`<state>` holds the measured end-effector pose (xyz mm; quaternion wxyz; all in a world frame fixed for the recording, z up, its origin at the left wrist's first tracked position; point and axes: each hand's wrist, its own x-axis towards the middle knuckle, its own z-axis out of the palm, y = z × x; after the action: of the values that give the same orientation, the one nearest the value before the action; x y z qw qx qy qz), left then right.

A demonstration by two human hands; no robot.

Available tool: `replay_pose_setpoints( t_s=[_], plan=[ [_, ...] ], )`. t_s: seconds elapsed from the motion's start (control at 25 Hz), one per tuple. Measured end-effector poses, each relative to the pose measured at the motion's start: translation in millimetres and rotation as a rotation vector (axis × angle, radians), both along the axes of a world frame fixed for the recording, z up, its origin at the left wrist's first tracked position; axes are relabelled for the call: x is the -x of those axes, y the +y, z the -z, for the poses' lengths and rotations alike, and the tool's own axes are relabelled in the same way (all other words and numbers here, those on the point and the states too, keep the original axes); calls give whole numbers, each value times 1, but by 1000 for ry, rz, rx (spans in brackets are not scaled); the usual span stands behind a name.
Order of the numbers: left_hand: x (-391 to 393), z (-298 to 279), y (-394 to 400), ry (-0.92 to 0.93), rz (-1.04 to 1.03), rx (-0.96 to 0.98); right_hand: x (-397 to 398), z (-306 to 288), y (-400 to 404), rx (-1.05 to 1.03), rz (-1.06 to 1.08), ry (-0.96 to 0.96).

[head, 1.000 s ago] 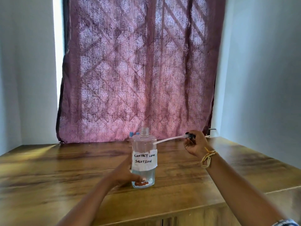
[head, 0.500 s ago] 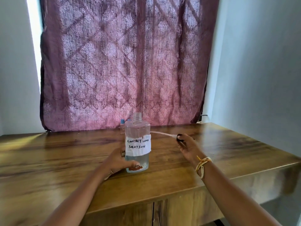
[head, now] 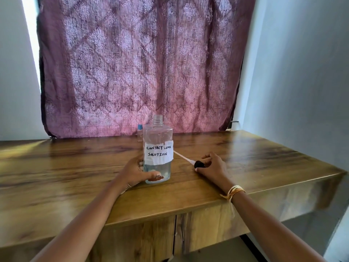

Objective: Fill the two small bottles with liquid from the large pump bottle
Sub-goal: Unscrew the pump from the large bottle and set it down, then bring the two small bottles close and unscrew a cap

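The large clear bottle, labelled "CONTACT LENS SOLUTION", stands upright on the wooden table with its neck uncapped. My left hand grips its lower part. To the right, my right hand rests on the table and holds the black pump head. Its white dip tube lies along the tabletop and points toward the bottle. A small bottle with a blue cap stands just behind the large one and is mostly hidden. A second small bottle cannot be made out.
A purple patterned curtain hangs behind the table. A white wall closes the right side. The table's front edge runs near my forearms, with cabinet doors below, and its right end drops off.
My right hand has lowered the pump head from mid-air to the tabletop, so the tube now lies flat. My left hand stays on the large bottle. The camera has tilted down.
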<state>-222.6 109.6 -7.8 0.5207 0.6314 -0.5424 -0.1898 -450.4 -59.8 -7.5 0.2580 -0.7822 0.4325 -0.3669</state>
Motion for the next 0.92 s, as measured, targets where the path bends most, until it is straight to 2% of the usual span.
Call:
replay_pose_setpoints(
  t_s=[0.2,0.48,0.92],
  plan=[
    [3,1,0,-6,-51,12,3,6,0,53,-15,115],
    [17,-3,-24,32,-88,28,13,8,-18,-26,19,23],
    [88,-7,-143,154,-31,1,68,3,-64,-70,165,-48]
  ],
)
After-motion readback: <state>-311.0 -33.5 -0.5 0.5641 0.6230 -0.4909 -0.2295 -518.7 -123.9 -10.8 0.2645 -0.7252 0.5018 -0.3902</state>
